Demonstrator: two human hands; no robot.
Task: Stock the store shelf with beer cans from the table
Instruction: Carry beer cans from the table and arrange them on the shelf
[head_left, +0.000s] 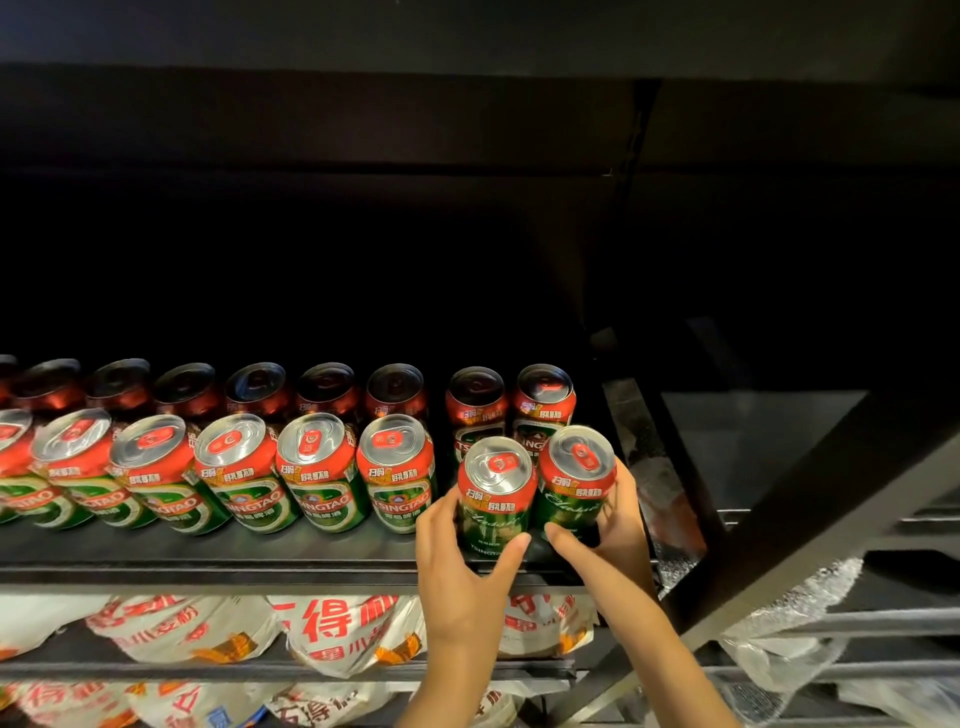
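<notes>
Beer cans (496, 493) within both grips

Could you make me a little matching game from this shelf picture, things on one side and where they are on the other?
Things:
1. left hand
2. right hand
3. white bags
4. back row of cans

Places:
A. on the shelf below the cans
B. grips the can nearest the shelf's right end
C. deep in the shadow, behind the front row
D. grips the can beside the front row's gap

Pairs: 1-D, 2-B, 3-A, 4-C
</notes>
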